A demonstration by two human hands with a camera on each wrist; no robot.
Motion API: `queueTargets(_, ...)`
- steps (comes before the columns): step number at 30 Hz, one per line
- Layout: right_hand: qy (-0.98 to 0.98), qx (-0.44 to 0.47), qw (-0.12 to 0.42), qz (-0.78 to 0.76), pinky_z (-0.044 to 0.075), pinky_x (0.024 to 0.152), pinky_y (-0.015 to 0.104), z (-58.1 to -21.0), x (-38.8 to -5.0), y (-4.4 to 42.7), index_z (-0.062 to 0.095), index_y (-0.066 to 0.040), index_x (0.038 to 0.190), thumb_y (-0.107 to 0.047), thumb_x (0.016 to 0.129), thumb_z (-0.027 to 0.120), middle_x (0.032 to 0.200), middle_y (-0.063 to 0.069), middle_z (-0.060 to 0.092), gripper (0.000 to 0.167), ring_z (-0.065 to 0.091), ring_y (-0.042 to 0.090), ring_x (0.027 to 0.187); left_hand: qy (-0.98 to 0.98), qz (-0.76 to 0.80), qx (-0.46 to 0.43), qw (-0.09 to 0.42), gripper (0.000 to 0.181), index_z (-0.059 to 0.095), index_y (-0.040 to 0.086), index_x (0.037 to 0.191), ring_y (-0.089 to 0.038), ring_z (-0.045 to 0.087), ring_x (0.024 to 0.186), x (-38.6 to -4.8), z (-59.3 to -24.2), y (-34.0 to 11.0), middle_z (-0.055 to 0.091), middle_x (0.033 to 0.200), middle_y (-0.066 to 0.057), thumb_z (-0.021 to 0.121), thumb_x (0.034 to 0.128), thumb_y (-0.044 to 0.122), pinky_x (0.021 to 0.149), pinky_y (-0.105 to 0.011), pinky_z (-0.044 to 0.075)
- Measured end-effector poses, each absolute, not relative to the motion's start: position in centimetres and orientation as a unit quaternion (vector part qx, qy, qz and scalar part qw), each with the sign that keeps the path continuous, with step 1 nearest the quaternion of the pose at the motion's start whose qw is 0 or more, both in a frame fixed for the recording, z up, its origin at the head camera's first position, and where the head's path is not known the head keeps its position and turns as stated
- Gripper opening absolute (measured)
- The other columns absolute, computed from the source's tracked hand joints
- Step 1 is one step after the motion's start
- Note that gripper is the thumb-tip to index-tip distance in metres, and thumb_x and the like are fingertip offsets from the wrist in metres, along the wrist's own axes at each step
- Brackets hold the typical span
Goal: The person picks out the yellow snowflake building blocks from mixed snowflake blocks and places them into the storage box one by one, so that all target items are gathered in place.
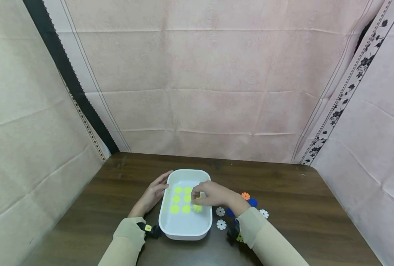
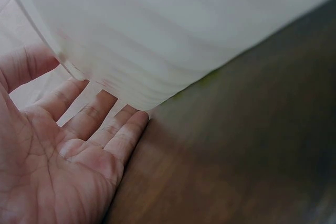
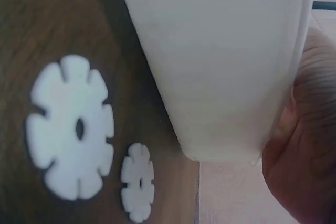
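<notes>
A white plastic tray (image 1: 185, 232) stands on the table with rows of yellow-green round spots (image 1: 175, 209) on its floor. One notched yellow-green disc (image 1: 197, 208) lies inside, at the right end of the nearest row. My left hand (image 1: 153, 194) holds the tray's left side, thumb at the rim and fingers against the outer wall. My right hand (image 1: 211, 194) is over the tray's right side, thumb and fingertips brought close together, just beyond the disc. Whether anything sits between those fingertips is hidden. In the right wrist view the tray wall blocks them.
Right of the tray lie loose notched discs: white ones (image 1: 221, 224), an orange one (image 1: 245, 196), blue ones (image 1: 252, 202) and a yellow-green one (image 1: 240, 238) partly behind my right wrist. Pale cloth curtains (image 1: 210, 111) hang around the brown wooden table (image 1: 283, 214).
</notes>
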State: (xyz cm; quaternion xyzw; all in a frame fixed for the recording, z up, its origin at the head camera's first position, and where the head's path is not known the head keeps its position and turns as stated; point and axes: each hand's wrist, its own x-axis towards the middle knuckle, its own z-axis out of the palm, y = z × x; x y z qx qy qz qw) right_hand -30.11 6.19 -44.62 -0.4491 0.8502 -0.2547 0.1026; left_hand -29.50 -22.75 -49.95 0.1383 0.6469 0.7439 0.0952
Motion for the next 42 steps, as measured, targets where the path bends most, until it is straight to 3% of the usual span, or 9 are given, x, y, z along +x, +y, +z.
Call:
queueTargets(5,0.829,-0.446,0.114,-0.318,0.053,0.093,0.04,-44.5,-29.9,6.7,0.073,-0.028,0.102,-0.036,0.097,0.067,0.098,-0.018,0.069,0.011,0.062,0.005,0.094,0.648,0.743,0.137,0.095,0.056,0.036,0.012,0.156,-0.032,0.043,0.138,-29.4,-49.9,-22.7,0.036,0.158,-0.015,0.046,0.1004,0.007,0.101,-0.027,0.046)
queueTargets(11,0.821,-0.444,0.11,-0.342,0.053,0.094,0.045,-44.1,-29.6,7.1,0.074,-0.022,0.103,-0.033,0.098,0.066,0.1,-0.017,0.07,0.015,0.063,0.006,0.094,0.649,0.743,0.129,0.099,0.056,0.038,0.014,0.155,-0.031,0.043,0.138,-29.4,-49.8,-22.7,0.038,0.157,-0.013,0.047,0.1006,0.008,0.102,-0.026,0.046)
queueTargets(19,0.83,-0.429,0.074,-0.349,0.055,0.069,0.031,-43.5,-28.6,8.5,0.075,-0.02,0.104,-0.035,0.097,0.067,0.097,-0.019,0.07,0.018,0.06,0.013,0.081,0.646,0.746,0.126,0.102,0.055,0.038,0.015,0.155,-0.031,0.042,0.139,-29.4,-49.9,-22.6,0.038,0.157,-0.012,0.047,0.1006,0.008,0.103,-0.028,0.045)
queueTargets(26,0.807,-0.429,0.02,-0.406,0.055,0.088,0.049,-43.8,-27.5,11.2,0.073,-0.021,0.104,-0.031,0.097,0.068,0.1,-0.013,0.07,0.013,0.063,0.011,0.091,0.651,0.742,0.127,0.1,0.055,0.039,0.015,0.154,-0.03,0.042,0.14,-29.3,-49.9,-22.7,0.038,0.157,-0.011,0.049,0.1001,0.01,0.104,-0.027,0.044)
queueTargets(32,0.811,-0.406,-0.007,-0.422,0.058,0.081,0.039,-43.9,-26.7,13.9,0.073,-0.022,0.102,-0.027,0.096,0.069,0.097,-0.011,0.071,0.009,0.065,0.014,0.086,0.645,0.746,0.132,0.099,0.056,0.038,0.014,0.155,-0.03,0.043,0.139,-29.5,-50.0,-22.8,0.038,0.157,-0.012,0.049,0.1004,0.009,0.102,-0.024,0.045)
queueTargets(36,0.803,-0.405,-0.01,-0.437,0.059,0.073,0.037,-44.8,-26.1,16.1,0.073,-0.02,0.101,-0.022,0.096,0.069,0.093,-0.002,0.072,0.006,0.064,0.016,0.079,0.646,0.746,0.126,0.103,0.055,0.039,0.015,0.155,-0.031,0.043,0.139,-29.5,-50.1,-22.7,0.039,0.157,-0.012,0.048,0.1004,0.008,0.101,-0.025,0.046)
queueTargets(42,0.798,-0.4,-0.003,-0.45,0.055,0.072,0.032,-46.4,-25.0,19.2,0.072,-0.015,0.1,-0.015,0.098,0.066,0.093,-0.001,0.072,0.006,0.062,0.014,0.081,0.652,0.742,0.125,0.098,0.055,0.039,0.016,0.155,-0.032,0.041,0.14,-29.6,-50.1,-22.8,0.039,0.157,-0.011,0.048,0.1008,0.008,0.102,-0.026,0.045)
